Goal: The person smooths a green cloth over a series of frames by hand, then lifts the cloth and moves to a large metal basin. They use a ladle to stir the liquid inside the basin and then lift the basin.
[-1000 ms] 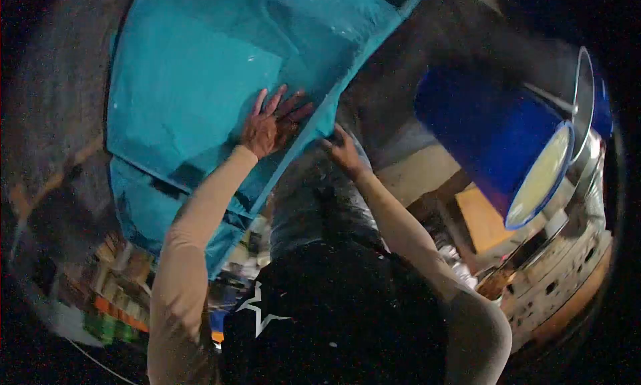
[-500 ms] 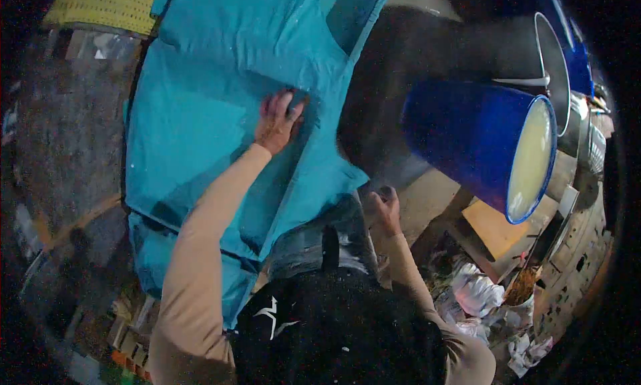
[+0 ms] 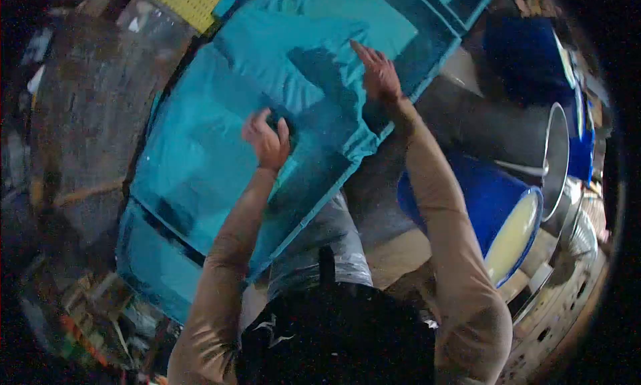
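Observation:
A large teal cloth (image 3: 200,118), wrinkled and partly folded over, lies spread across a long flat surface in front of me. My left hand (image 3: 267,141) is over its middle, slightly blurred, thumb apart from bent fingers and nothing visible in them. Farther up and to the right, my right hand (image 3: 380,75) is stretched out with straight fingers at the rumpled fold of the cloth. Whether either palm presses on the cloth is hard to tell. Along the near right side, the cloth's edge hangs close to my legs.
On the right, a blue drum (image 3: 454,191) with a pale end lies tilted, partly behind my right forearm. A grey drum (image 3: 507,131) and another blue drum (image 3: 521,58) are beyond it. A yellow perforated sheet (image 3: 180,5) is at the far left, above dark flooring (image 3: 100,118).
My right hand has moved from beside my body up onto the far part of the cloth. My left hand sits lower on the cloth. The view has turned, and a cloth fold has shifted.

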### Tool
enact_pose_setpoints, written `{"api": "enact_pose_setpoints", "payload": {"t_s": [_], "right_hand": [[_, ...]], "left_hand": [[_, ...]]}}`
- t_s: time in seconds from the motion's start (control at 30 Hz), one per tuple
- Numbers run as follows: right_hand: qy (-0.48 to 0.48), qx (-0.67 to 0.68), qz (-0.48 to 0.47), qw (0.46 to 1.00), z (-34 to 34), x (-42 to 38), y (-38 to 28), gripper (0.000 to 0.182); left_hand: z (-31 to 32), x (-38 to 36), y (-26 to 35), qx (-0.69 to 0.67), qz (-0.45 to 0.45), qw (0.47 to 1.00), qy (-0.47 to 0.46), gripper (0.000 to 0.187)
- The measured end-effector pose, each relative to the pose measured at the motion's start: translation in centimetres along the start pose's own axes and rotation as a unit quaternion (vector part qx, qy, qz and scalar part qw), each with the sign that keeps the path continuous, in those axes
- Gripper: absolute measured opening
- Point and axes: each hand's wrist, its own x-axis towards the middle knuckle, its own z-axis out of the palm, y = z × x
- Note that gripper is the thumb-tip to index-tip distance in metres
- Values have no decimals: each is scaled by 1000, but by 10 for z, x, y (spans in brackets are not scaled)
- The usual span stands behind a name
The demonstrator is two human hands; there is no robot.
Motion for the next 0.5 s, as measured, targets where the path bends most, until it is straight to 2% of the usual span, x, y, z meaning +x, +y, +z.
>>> {"api": "enact_pose_setpoints", "payload": {"t_s": [0.03, 0.07, 0.1, 0.17, 0.23, 0.27, 0.37, 0.43, 0.5], "right_hand": [[-66, -29, -14, 997, 1, 22, -7, 61], [-76, -21, -23, 997, 16, 34, -1, 61], [-73, -11, -27, 997, 26, 42, 10, 59], [-96, 5, -32, 995, 42, 46, 35, 56], [-79, 63, -80, 992, 55, 43, 51, 59], [-26, 93, -28, 995, 44, 37, 35, 54], [-36, 70, -17, 997, 23, 46, 8, 55], [-39, 49, -39, 997, 45, 42, 25, 59], [-68, 49, 18, 996, 45, 56, 14, 57]], "left_hand": [[-1, 23, -2, 10, -30, 998, 62, 52], [2, 40, -6, 20, -58, 990, 125, 53], [6, 46, -5, 24, -73, 989, 125, 53], [17, 47, -3, 241, -128, 962, -6, 53], [20, 52, -5, 248, -148, 956, -47, 55], [16, 48, -4, 258, -156, 950, -81, 57], [13, 54, -2, 249, -169, 949, -90, 58], [16, 55, -5, 231, -163, 956, -74, 57], [5, 49, -16, 224, -158, 960, -51, 56]]}}
